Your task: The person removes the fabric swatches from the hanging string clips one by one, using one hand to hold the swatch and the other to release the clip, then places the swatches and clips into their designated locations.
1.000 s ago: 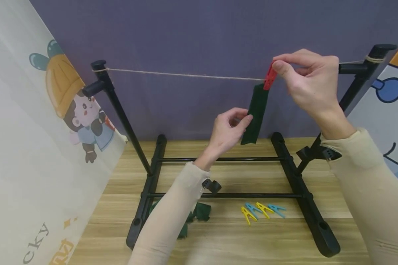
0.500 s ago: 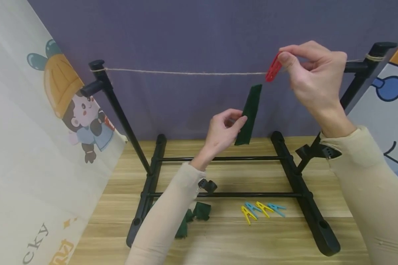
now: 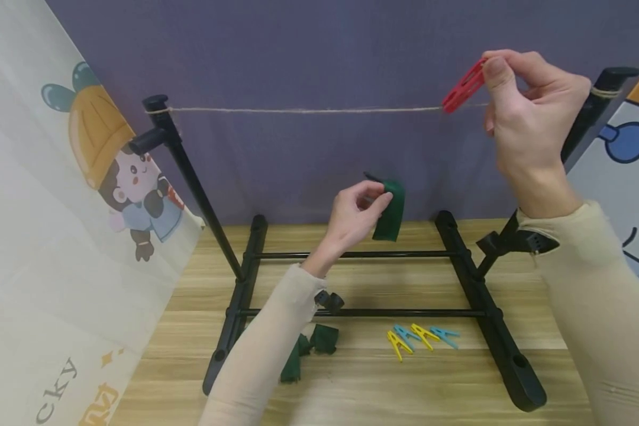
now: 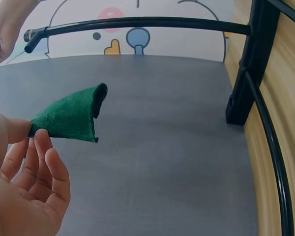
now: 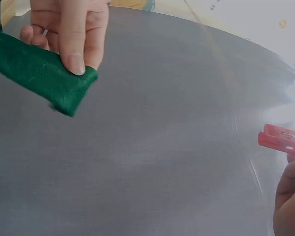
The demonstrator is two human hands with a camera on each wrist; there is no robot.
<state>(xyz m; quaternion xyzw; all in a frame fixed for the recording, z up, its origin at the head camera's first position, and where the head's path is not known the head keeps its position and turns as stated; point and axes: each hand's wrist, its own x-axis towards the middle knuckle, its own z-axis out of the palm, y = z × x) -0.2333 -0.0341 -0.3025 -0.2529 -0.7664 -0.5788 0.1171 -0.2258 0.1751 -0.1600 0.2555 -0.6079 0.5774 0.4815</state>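
Observation:
Between thumb and fingers my left hand (image 3: 357, 213) pinches a dark green strip of cloth (image 3: 391, 213), below the string and apart from it. The cloth's top bends over behind the fingertips; in the left wrist view the green cloth (image 4: 69, 115) curls at its free end. Higher up on the right, my right hand (image 3: 535, 109) pinches a red clothespin (image 3: 463, 86) by its handle end. The tip of that clothespin is at the thin string (image 3: 298, 110); whether it grips the string I cannot tell. The right wrist view shows the red clothespin (image 5: 282, 139) with no cloth in it.
A black frame with a left post (image 3: 199, 189) and a right post (image 3: 580, 118) carries the string. Its lower crossbar (image 3: 404, 313) spans above the wooden table (image 3: 383, 390). Several yellow and blue clothespins (image 3: 423, 337) and green cloth pieces (image 3: 325, 340) lie on the table.
The red clothespin has come away from the green cloth, and my right hand has moved up and right with it. My left hand has drawn the cloth down and left, and its top has folded over.

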